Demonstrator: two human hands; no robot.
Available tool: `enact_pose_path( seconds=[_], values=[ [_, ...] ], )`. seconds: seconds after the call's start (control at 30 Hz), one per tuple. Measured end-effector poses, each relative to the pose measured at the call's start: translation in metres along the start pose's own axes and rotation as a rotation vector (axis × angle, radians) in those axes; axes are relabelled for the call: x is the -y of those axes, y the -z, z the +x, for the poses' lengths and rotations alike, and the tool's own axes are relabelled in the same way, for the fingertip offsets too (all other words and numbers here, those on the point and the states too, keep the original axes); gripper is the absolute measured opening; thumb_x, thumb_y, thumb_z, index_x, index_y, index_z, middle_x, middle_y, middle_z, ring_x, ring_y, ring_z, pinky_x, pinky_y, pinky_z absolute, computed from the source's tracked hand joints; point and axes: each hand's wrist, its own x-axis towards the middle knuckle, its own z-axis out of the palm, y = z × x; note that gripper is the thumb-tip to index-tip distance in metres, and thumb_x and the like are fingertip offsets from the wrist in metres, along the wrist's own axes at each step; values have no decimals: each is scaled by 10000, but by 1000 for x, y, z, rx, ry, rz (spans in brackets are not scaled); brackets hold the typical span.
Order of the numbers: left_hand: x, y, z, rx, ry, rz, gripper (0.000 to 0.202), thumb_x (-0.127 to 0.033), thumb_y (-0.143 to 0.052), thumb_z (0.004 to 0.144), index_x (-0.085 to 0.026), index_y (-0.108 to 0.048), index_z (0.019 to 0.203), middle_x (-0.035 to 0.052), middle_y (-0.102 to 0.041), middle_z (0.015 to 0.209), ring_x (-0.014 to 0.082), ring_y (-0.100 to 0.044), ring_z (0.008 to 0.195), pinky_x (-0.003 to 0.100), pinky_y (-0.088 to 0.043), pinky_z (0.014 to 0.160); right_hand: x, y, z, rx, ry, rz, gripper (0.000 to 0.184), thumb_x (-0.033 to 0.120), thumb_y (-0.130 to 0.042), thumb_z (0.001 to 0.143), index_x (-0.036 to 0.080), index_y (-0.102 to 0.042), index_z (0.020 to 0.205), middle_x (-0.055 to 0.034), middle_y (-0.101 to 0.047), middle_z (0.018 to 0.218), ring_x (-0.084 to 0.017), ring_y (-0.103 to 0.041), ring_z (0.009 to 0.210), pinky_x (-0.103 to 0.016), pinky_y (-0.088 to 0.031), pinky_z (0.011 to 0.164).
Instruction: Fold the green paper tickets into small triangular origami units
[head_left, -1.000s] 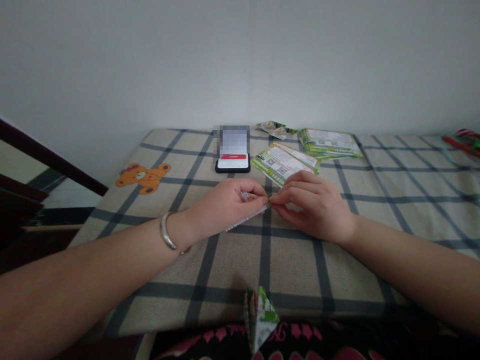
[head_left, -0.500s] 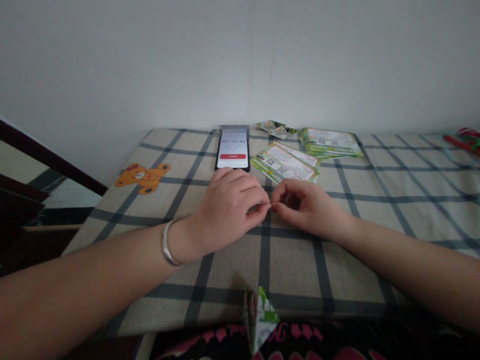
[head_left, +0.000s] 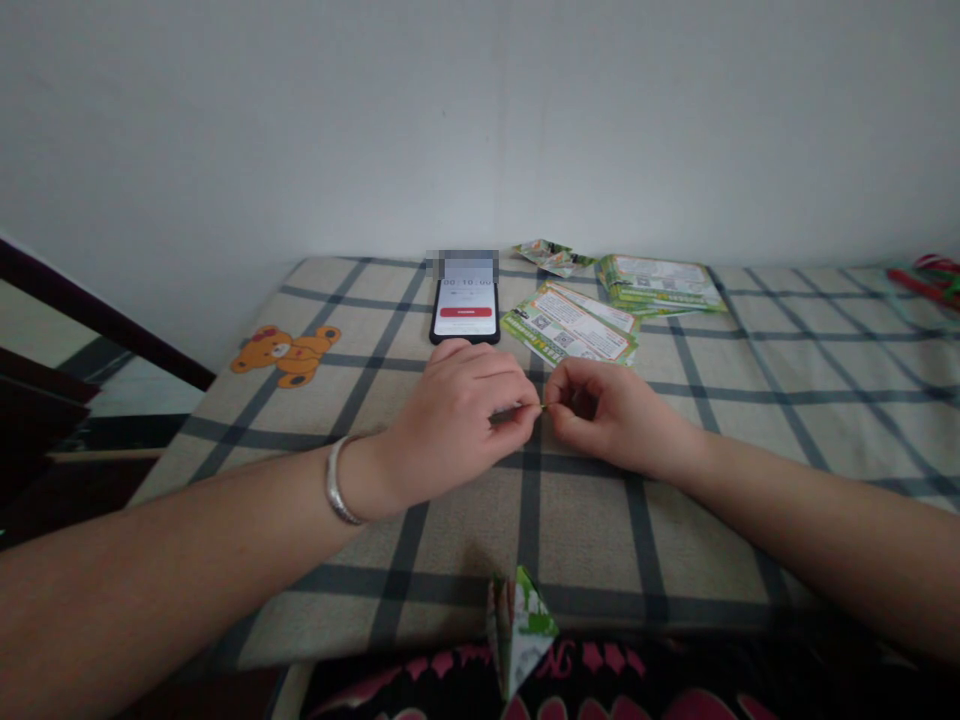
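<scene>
My left hand (head_left: 457,415), with a silver bangle on its wrist, is curled shut over a folded paper leaflet (head_left: 541,406) near the middle of the checked tablecloth (head_left: 450,520). Most of the leaflet is hidden inside the fist; only a thin edge shows between the hands. My right hand (head_left: 607,410) pinches that edge with thumb and forefinger, its fingers closed. The two hands almost touch at the fingertips.
A black phone (head_left: 466,300) with a lit timer screen lies just beyond my left hand. Green-and-white leaflets (head_left: 570,328) lie beside it, with a stack (head_left: 656,284) and a crumpled one (head_left: 553,257) further back. A folded paper piece (head_left: 517,625) stands at the near edge. Red items (head_left: 926,280) sit far right.
The leaflet, partly visible a second ago, is now folded down and almost hidden in my left fist. My right hand turned from palm-down to a fingertip pinch. Both hands stayed in place.
</scene>
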Motion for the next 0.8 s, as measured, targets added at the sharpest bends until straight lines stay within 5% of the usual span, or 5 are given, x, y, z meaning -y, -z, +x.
enact_pose_path(
  seconds=[0.8],
  values=[
    [3,2,0,10,87,-248,131,-123,-591,844,-157,-611,718,-11,-588,721,105,-542,726,247,-411,694,-4,4,0,64,-65,161,53,145,-549,755,192,-526,761,47,-512,666,-90,-462,591,-241,-359,545]
  ],
)
